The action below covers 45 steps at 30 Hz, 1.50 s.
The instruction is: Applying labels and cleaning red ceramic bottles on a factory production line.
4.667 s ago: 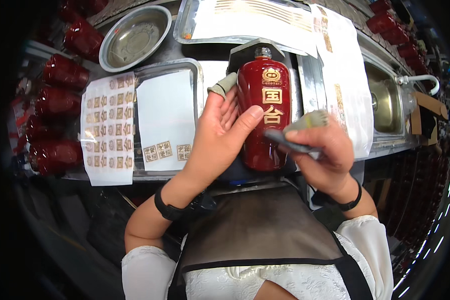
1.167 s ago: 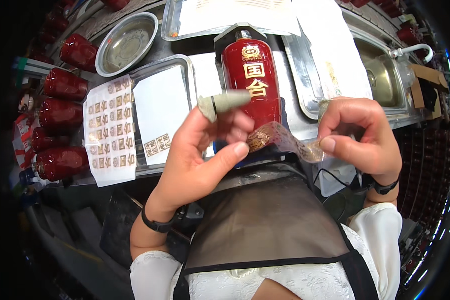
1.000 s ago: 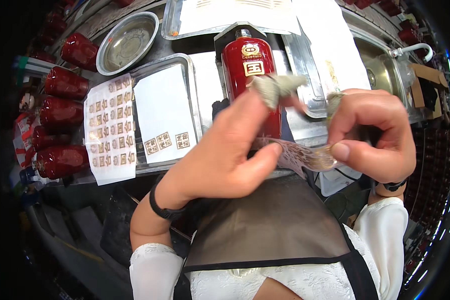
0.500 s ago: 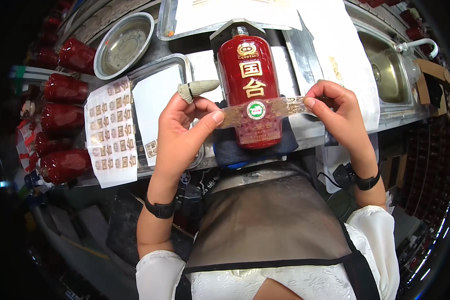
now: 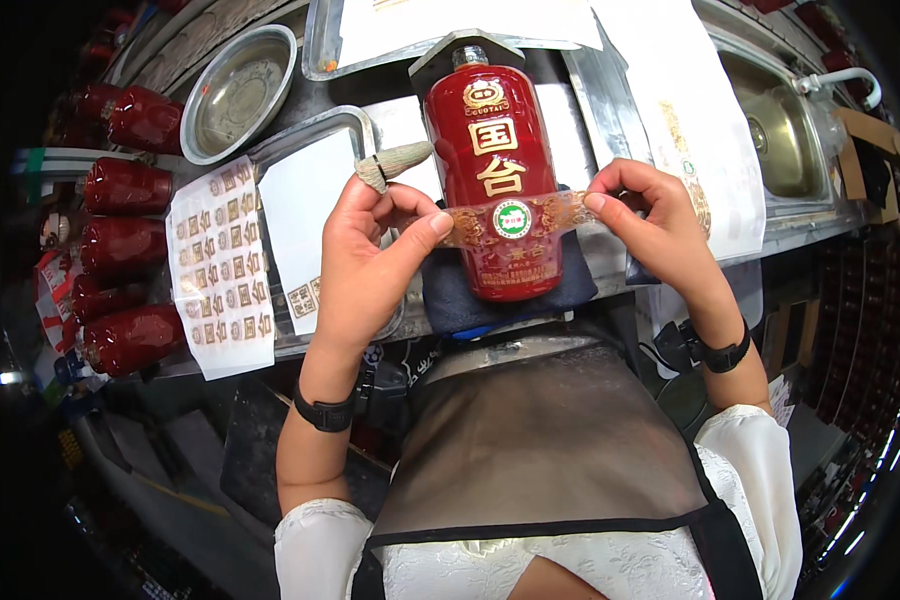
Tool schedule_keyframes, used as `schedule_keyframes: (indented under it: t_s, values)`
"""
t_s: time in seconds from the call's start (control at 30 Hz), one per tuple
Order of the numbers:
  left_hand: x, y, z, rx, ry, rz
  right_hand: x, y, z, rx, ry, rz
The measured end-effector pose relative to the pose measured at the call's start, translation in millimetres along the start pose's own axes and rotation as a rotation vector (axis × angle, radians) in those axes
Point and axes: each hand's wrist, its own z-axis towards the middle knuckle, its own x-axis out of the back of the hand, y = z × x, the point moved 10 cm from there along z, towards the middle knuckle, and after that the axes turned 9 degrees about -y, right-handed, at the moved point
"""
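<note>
A glossy dark red bottle (image 5: 490, 150) with gold lettering lies in front of me, its neck pointing away. Across its lower half stretches a clear decal strip (image 5: 540, 216) with gold patterning and a round green and white emblem. My left hand (image 5: 370, 240) pinches the strip's left end between thumb and finger; a grey cloth finger cover (image 5: 400, 163) with a black band sits on one finger. At the other end, my right hand (image 5: 650, 215) pinches the strip between thumb and forefinger. The strip lies over the bottle's front; how firmly it touches cannot be told.
Under the bottle's base is a dark folded cloth (image 5: 435, 290). Decal sheets (image 5: 220, 270) lie to the left, beside a metal tray (image 5: 365, 125) and a round metal basin (image 5: 238, 95). More red bottles (image 5: 125, 245) stand at far left. A sink (image 5: 770, 130) is at right.
The strip's ends have come in closer around the bottle, and my right hand has moved slightly left. Its gold pattern and the bottle's lower lettering show more clearly.
</note>
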Motion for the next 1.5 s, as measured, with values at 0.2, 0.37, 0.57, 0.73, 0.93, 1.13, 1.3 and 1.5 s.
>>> schedule_keyframes:
  t_s: [0.2,0.37,0.57,0.73,0.93,1.13,1.3,1.5]
  values:
    - [3,-3,2,0.013,-0.002,0.112,-8,7,6,-0.016,-0.009,-0.022]
    - [5,-5,3,-0.002,0.019,0.093,2,8,0,-0.009,0.187,0.179]
    - [-23,-7,7,-0.059,-0.107,-0.033,-30,-7,3,0.056,0.052,0.287]
    - [-22,-8,8,-0.052,-0.127,-0.011,-37,-5,8,0.054,0.008,0.341]
    - [-22,-9,8,-0.059,-0.106,-0.064,-38,-3,9,0.080,-0.008,0.388]
    - [-23,-8,9,-0.064,-0.115,-0.084,-40,-7,10,0.092,-0.038,0.411]
    - [-23,-8,9,-0.063,-0.112,-0.080,-41,-8,10,0.097,-0.060,0.426]
    - [-23,-9,10,-0.079,-0.107,-0.104,-42,-5,13,0.113,-0.065,0.428]
